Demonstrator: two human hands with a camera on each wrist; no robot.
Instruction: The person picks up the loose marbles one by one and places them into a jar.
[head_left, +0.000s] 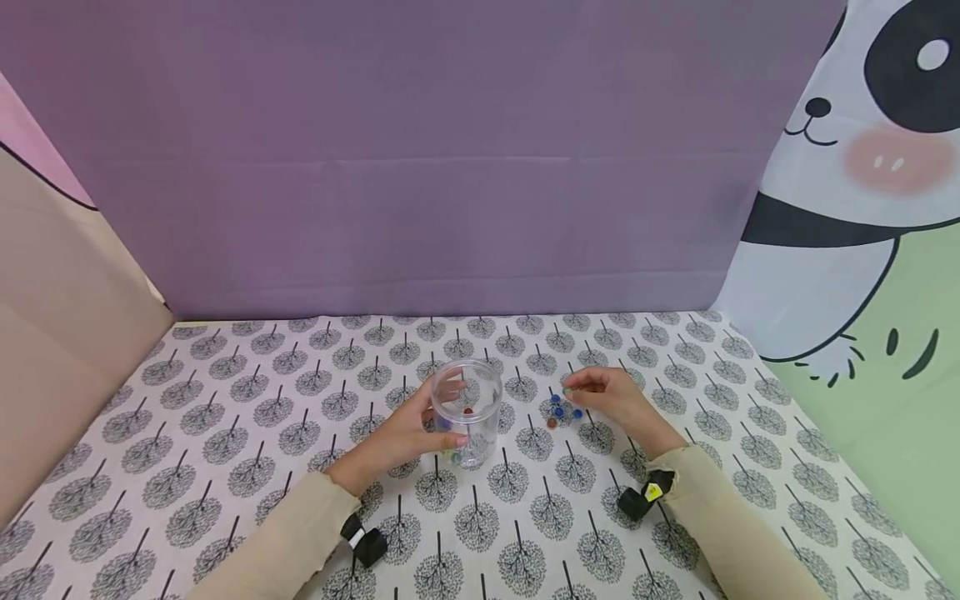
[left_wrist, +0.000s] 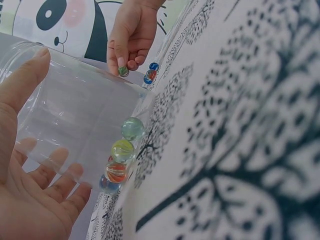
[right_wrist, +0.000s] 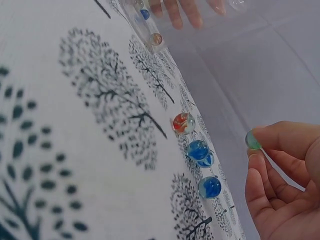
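Observation:
A clear plastic jar [head_left: 467, 411] stands upright on the tree-patterned tablecloth [head_left: 225, 433]. My left hand [head_left: 408, 429] wraps around the jar [left_wrist: 75, 115], which holds several glass marbles [left_wrist: 121, 150] at its bottom. Just right of the jar my right hand [head_left: 600, 392] pinches a green marble [right_wrist: 253, 140] between thumb and forefinger, raised a little off the cloth. The same pinched green marble [left_wrist: 122, 71] shows in the left wrist view. Under that hand lie loose marbles: blue ones [right_wrist: 200, 150] and an orange-red one [right_wrist: 183, 123].
A purple backdrop [head_left: 450, 167] closes the back of the table. A panda-print cloth [head_left: 862, 208] hangs on the right and a beige panel [head_left: 60, 333] stands on the left. Black wrist-mounted cameras [head_left: 641, 498] sit on both sleeves.

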